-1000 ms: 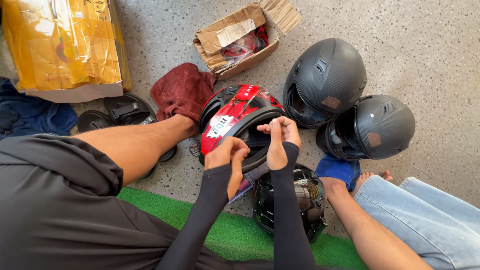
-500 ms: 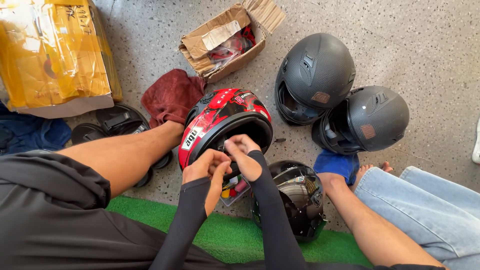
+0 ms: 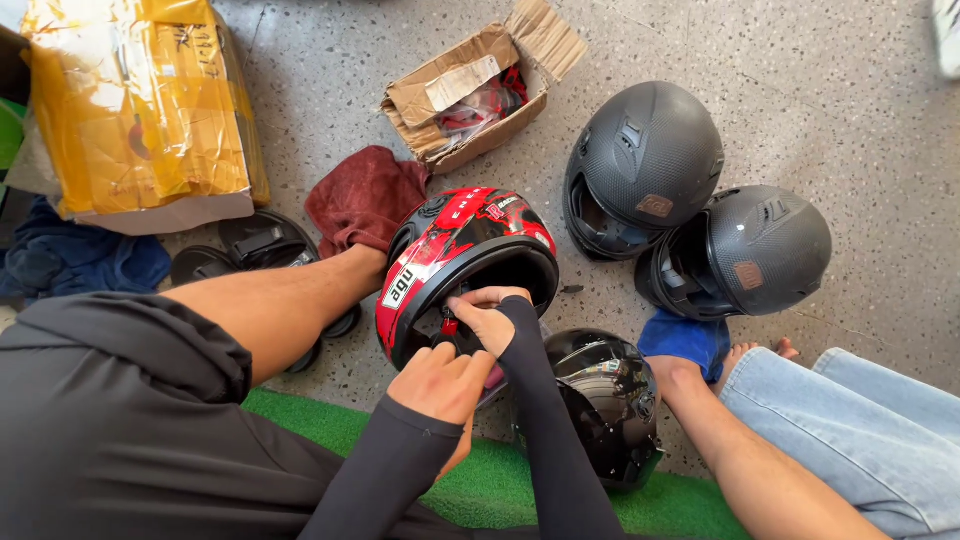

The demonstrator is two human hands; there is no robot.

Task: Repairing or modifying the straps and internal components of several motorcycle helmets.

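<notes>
Here we note a glossy red-and-black full-face helmet (image 3: 462, 262) resting on speckled terrazzo floor (image 3: 850, 110), just beside a bare leg (image 3: 290, 300); its shell is smooth and rounded, with a black rim around the opening; the opening faces toward us and slightly right, the crown toward the upper left, and the long axis runs from lower right to upper left. Our left hand (image 3: 445, 385) sits at the lower rim, fingers curled together in a loose fist; we cannot tell what it grips. Our right hand (image 3: 485, 318), in a black sleeve, reaches inside the opening; thumb and fingertips are pinched together on a small red piece inside the rim. Two matte carbon-weave helmets (image 3: 645, 165) lie touching each other to the right; a glossy black helmet (image 3: 605, 400) lies near the green mat (image 3: 480, 480); a maroon cloth (image 3: 365, 200) and an open cardboard box (image 3: 470, 95) lie behind.
</notes>
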